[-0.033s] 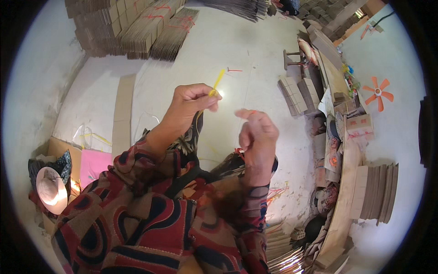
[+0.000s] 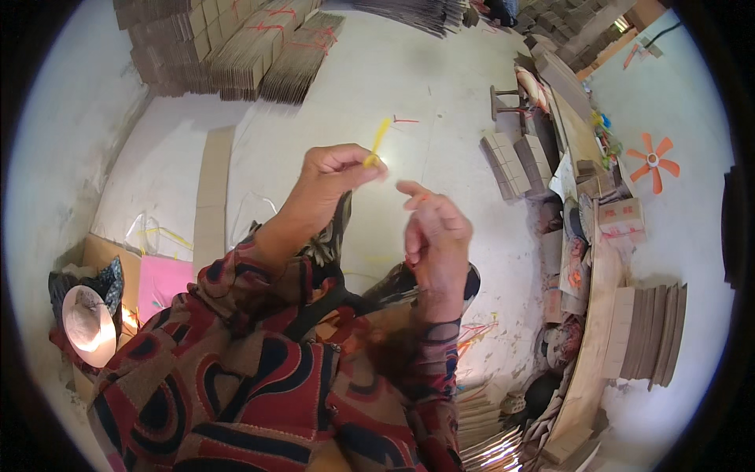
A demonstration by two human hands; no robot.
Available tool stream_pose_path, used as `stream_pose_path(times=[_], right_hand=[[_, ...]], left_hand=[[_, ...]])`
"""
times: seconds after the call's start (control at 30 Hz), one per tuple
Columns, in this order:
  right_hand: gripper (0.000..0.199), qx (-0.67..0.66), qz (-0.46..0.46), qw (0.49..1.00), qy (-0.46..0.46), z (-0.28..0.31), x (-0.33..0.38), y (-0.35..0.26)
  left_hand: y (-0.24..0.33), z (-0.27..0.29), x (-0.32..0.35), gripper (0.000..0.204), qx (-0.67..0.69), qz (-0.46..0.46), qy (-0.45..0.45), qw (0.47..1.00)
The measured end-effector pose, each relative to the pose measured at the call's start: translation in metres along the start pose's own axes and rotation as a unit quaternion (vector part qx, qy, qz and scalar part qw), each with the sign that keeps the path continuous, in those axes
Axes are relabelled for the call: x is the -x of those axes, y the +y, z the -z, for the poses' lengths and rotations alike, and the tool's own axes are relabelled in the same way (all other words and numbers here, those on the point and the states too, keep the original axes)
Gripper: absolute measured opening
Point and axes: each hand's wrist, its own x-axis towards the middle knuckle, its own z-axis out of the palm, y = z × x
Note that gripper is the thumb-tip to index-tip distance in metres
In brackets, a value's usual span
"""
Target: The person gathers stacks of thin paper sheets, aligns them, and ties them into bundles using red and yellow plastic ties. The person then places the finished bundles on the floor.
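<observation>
My left hand (image 2: 334, 173) is closed in a pinch on a narrow yellow strip (image 2: 381, 135). One end of the strip sticks up past the fingertips, and a small bend or loop shows at the thumb. To its right and a little lower is my right hand (image 2: 440, 236), apart from the left. Its forefinger stretches toward the strip while the other fingers are loosely bent, with the thumb apart. Nothing shows in that hand, and a small orange-red spot is visible near a finger.
Stacks of flat cardboard (image 2: 236, 59) stand at the far left. A long cardboard piece (image 2: 211, 197) lies on the floor (image 2: 393, 79) to my left, near a pink sheet (image 2: 167, 283) and a hat (image 2: 88, 322). Along the right wall are a carton (image 2: 621, 220), an orange fan (image 2: 652, 160) and more cardboard (image 2: 645, 330).
My right hand has moved slightly left toward the strip, its forefinger now nearer my left fingertips. My left hand has barely shifted and keeps its pinch.
</observation>
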Motion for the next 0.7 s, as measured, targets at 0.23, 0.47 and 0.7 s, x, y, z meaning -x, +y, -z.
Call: stream_pose_path(times=[0.23,0.47,0.7], right_hand=[[0.02,-0.087,-0.088,0.99,-0.069,-0.015,0.008,0.036],[0.015,-0.042,0.125,0.989,0.064,-0.008,0.044,0.076],[0.018,-0.194,0.053,0.979,0.044,0.021,0.077,0.072]], left_hand=[[-0.008,-0.026,0.003,0.01,0.094,0.088,-0.033,0.991],[-0.042,-0.019,0.001,0.01,0.304,0.171,-0.02,0.937],[-0.05,-0.041,-0.015,0.008,0.323,0.149,-0.228,0.906]])
